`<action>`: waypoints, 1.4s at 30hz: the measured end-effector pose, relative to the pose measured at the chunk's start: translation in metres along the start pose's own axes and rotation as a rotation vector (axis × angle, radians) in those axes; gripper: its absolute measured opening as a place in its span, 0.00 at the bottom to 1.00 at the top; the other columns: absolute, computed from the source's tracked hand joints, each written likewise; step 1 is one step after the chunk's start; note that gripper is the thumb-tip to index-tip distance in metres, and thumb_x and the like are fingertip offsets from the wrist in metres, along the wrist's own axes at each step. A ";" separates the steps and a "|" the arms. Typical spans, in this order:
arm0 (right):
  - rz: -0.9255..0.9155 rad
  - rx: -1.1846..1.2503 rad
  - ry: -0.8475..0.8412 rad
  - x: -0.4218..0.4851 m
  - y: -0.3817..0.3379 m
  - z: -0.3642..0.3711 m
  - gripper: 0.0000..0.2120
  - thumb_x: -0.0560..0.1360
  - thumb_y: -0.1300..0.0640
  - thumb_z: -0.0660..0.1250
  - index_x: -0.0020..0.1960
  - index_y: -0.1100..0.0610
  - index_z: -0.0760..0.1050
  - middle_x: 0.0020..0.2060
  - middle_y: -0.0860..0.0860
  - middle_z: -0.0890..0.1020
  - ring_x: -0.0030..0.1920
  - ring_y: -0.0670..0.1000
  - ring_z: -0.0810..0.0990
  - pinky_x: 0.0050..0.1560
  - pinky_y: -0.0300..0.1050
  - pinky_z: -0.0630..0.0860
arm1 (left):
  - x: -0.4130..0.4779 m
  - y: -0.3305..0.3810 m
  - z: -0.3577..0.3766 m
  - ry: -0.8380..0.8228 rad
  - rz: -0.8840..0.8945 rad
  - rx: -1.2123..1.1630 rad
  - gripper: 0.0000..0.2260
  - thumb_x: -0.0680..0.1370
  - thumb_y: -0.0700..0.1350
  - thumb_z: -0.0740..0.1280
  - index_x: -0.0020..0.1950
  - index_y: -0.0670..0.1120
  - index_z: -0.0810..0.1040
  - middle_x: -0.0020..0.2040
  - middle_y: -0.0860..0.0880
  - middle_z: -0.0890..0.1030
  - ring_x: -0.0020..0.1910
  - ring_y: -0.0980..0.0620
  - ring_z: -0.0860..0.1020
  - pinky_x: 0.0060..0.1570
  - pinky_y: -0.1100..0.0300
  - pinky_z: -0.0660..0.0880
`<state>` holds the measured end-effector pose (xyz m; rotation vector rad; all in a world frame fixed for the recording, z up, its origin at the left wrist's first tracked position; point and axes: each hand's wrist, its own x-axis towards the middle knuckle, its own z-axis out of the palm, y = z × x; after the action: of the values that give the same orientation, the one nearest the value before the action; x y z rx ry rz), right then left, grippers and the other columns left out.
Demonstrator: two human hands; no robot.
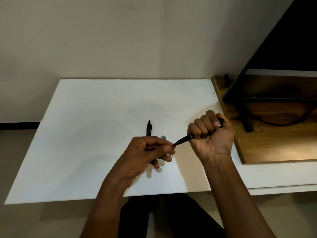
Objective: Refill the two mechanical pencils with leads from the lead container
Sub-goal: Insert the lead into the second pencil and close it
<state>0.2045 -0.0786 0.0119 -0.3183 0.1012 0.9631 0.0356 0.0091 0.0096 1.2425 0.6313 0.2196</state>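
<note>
My right hand [210, 134] is fisted around a black mechanical pencil [183, 139], with its tip pointing left and down. My left hand [151, 152] pinches thumb and forefinger right at that tip; whether a lead is between the fingers is too fine to see. A second black pencil [148, 128] lies on the white table [85, 134] behind my left hand, its lower end hidden by the hand. The small clear lead container [164, 137] lies on the table beside it, mostly covered by my left fingers.
A wooden board [274, 143] lies on the table's right side and carries a black monitor stand [247, 117] and a cable. A pale wall rises behind the table. My dark-clothed lap shows below the front edge.
</note>
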 end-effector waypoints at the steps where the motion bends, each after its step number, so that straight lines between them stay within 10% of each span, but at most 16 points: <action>1: 0.000 0.004 0.000 0.000 0.000 0.000 0.23 0.78 0.53 0.51 0.25 0.55 0.64 0.22 0.46 0.54 0.22 0.46 0.51 0.21 0.40 0.54 | 0.000 0.000 0.000 -0.001 0.000 -0.003 0.08 0.70 0.50 0.73 0.45 0.50 0.88 0.45 0.46 0.89 0.40 0.53 0.86 0.30 0.67 0.76; 22: 0.057 -0.012 0.036 0.000 0.002 -0.002 0.20 0.79 0.45 0.55 0.41 0.59 0.73 0.28 0.49 0.63 0.28 0.47 0.59 0.31 0.41 0.61 | 0.002 -0.004 -0.006 0.023 0.008 0.012 0.07 0.73 0.49 0.73 0.46 0.49 0.88 0.45 0.46 0.89 0.40 0.52 0.87 0.29 0.67 0.76; 27: 0.070 -0.288 0.178 0.010 0.008 0.002 0.16 0.80 0.66 0.58 0.67 0.66 0.72 0.41 0.59 0.85 0.42 0.55 0.85 0.47 0.50 0.84 | 0.005 -0.004 -0.019 0.341 0.032 0.122 0.07 0.79 0.47 0.69 0.48 0.51 0.87 0.42 0.50 0.88 0.37 0.52 0.85 0.29 0.66 0.75; 35: 0.045 -1.146 0.128 0.000 0.056 0.005 0.13 0.83 0.48 0.61 0.63 0.52 0.77 0.61 0.51 0.83 0.59 0.43 0.83 0.65 0.49 0.77 | 0.008 -0.006 -0.013 0.353 0.131 0.427 0.07 0.73 0.53 0.75 0.48 0.52 0.88 0.42 0.57 0.87 0.42 0.62 0.83 0.41 0.77 0.73; 42: 0.001 -1.413 0.034 -0.003 0.076 0.011 0.16 0.81 0.41 0.61 0.64 0.45 0.76 0.57 0.45 0.84 0.57 0.40 0.82 0.57 0.44 0.79 | 0.008 -0.006 -0.020 0.481 0.143 0.462 0.07 0.75 0.49 0.74 0.50 0.49 0.88 0.39 0.54 0.87 0.39 0.57 0.84 0.40 0.74 0.75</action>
<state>0.1403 -0.0372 0.0060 -1.6232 -0.5849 0.8938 0.0302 0.0271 -0.0023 1.7010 1.0480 0.5228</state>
